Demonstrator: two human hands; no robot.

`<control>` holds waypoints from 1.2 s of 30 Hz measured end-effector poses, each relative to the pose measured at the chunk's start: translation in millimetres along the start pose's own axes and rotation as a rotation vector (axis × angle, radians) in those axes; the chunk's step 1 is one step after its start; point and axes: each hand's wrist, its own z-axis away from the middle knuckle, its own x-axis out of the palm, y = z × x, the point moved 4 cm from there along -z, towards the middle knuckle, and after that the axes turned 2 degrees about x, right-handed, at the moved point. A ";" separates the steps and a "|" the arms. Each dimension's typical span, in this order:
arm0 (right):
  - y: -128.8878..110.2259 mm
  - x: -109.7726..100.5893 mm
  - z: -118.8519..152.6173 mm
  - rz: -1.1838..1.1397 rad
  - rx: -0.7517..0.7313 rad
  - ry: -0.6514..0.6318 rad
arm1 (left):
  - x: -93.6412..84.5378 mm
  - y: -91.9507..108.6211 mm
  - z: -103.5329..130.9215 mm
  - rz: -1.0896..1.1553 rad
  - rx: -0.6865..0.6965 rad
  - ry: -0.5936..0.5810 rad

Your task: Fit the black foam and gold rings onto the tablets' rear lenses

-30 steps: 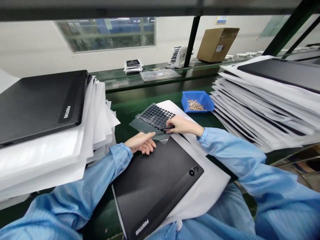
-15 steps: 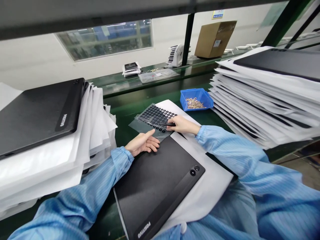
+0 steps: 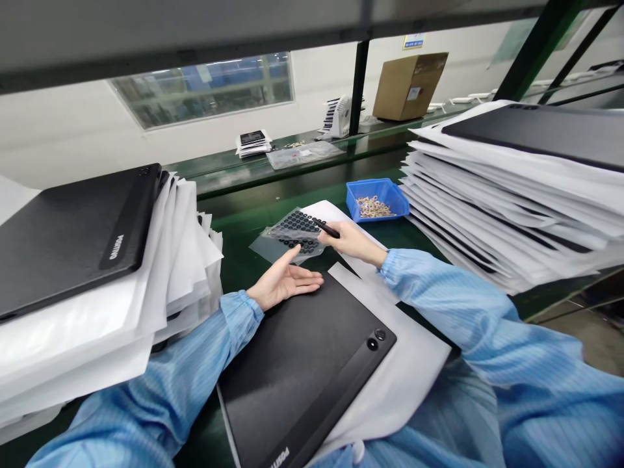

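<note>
My right hand (image 3: pixel 351 243) is closed round slim black tweezers (image 3: pixel 327 228), their tip pointing left and away from me. Beneath them lies a sheet of round black stickers (image 3: pixel 298 224), partly covered by clear film (image 3: pixel 277 238). My left hand (image 3: pixel 285 278) is open, palm tilted up and fingers stretched to the right, over the far edge of a black tablet (image 3: pixel 302 351). Whether the fingers touch the tablet is hard to see. The tablet lies back side up, camera lenses at its right corner, on white sheets (image 3: pixel 409 370).
Left stands a stack of tablets (image 3: pixel 73 234) interleaved with white sheets; a taller similar stack (image 3: pixel 502 201) is at right. A blue bin (image 3: pixel 377 199) holds small tan rings. Behind are a ledge with a plastic bag (image 3: pixel 305 155) and a cardboard box (image 3: pixel 409 88). A shelf (image 3: pixel 195 39) hangs overhead.
My right hand has lifted and turned the tweezers, so their tip points more upward over the stickers. My left fingers have straightened and reach further right. The view has shifted slightly.
</note>
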 end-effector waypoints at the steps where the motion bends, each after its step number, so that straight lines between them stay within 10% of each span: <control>1: 1.3 0.3 0.3 -0.031 0.023 -0.018 | 0.1 0.5 0.1 0.002 -0.008 -0.013; 12: -15.7 10.4 5.3 0.066 -0.053 -0.022 | -8.4 2.9 -19.1 0.006 0.226 0.085; 36: -2.1 22.3 10.8 -0.272 0.100 -0.063 | 6.6 -0.7 -23.9 -0.168 0.257 0.148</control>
